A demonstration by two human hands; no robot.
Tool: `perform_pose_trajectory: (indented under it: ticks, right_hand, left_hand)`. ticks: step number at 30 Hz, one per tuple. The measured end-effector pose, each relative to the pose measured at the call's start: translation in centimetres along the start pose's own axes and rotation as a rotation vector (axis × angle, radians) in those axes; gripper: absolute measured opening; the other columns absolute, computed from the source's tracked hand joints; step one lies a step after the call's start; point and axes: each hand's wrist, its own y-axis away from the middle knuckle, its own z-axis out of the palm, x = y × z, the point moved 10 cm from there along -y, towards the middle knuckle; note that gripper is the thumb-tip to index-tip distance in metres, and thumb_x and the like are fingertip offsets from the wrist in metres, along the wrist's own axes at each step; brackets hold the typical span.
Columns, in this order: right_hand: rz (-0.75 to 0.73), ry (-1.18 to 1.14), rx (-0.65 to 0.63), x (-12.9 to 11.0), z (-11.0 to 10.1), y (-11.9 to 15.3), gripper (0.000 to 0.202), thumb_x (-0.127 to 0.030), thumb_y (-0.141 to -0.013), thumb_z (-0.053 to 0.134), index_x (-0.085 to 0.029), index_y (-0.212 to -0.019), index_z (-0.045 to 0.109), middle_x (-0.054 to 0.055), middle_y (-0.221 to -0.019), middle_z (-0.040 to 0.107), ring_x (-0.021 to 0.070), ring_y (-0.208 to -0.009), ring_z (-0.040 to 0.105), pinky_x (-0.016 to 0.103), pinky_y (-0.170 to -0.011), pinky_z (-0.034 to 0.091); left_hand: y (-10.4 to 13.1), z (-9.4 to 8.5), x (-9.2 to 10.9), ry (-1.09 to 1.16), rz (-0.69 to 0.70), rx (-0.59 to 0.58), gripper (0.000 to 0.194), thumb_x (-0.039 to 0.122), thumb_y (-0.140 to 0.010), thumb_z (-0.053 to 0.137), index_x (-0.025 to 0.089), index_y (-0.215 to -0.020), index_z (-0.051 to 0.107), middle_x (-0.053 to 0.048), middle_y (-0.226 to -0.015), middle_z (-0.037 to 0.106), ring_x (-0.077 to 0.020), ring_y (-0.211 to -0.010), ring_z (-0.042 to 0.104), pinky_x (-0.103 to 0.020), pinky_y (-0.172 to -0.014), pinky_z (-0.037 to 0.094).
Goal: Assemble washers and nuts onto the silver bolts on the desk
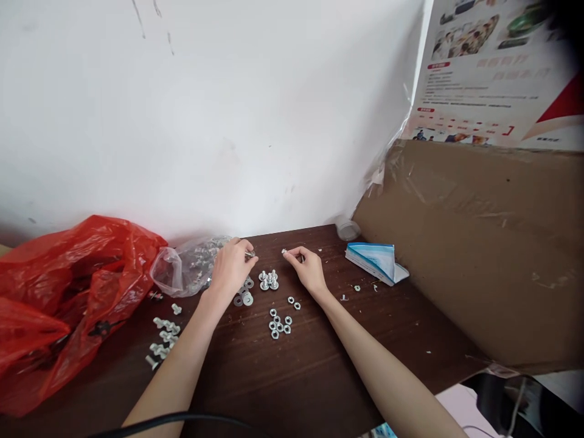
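My left hand (232,263) is closed, its thumb and fingers pinching a metal bolt (249,253). My right hand (310,269) is also closed, with a small whitish piece (284,250) at its fingertips, too small to name. Between the hands, several bolts (269,280) stand upright on their heads in a tight group. Flat washers (247,298) lie beside my left wrist, partly hidden by it. Closer to me, several hex nuts (280,327) are loosely spread. Left of my left forearm, more bolts (168,326) lie in rows.
A red plastic bag (91,267) covers the left side of the dark table (274,377). Behind my left hand sits a clear bag (189,267) of small metal parts. To the right lie a blue-and-white packet (376,261) and scraps; a cardboard panel (465,243) borders the table.
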Motion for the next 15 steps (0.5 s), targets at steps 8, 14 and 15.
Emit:
perform_pose_trajectory:
  ticks: [8,14,15]
  right_hand:
    - [0.119,-0.366,0.048,0.9,0.5,0.1,0.039,-0.055,-0.079,0.058,-0.018,-0.071,0.056,0.002,-0.068,0.066,0.0088,-0.047,0.039,0.024,-0.048,0.033]
    - [0.212,-0.611,-0.035,1.5,2.1,0.1,0.036,-0.050,-0.070,0.070,-0.017,-0.077,0.055,0.009,-0.084,0.073,0.0064,-0.043,0.037,0.022,-0.041,0.027]
    - [0.226,-0.632,-0.040,1.7,2.2,0.0,0.036,-0.049,-0.069,0.071,-0.017,-0.078,0.055,0.009,-0.085,0.073,0.0063,-0.043,0.037,0.022,-0.040,0.027]
  left_hand:
    - [0.3,2.5,-0.3,0.307,0.037,-0.162,0.006,0.022,-0.075,0.063,0.018,-0.080,0.061,-0.004,-0.082,0.065,-0.0168,-0.066,0.065,-0.030,-0.062,0.052]
    - [0.3,2.2,-2.0,0.791,-0.157,-0.073,0.021,0.037,-0.078,0.061,0.018,-0.086,0.057,-0.005,-0.077,0.068,-0.0182,-0.059,0.068,-0.029,-0.052,0.055]
    - [0.4,2.0,-2.2,0.852,-0.174,-0.035,0.024,0.039,-0.077,0.063,0.017,-0.084,0.057,-0.006,-0.079,0.068,-0.0187,-0.060,0.069,-0.029,-0.052,0.055]
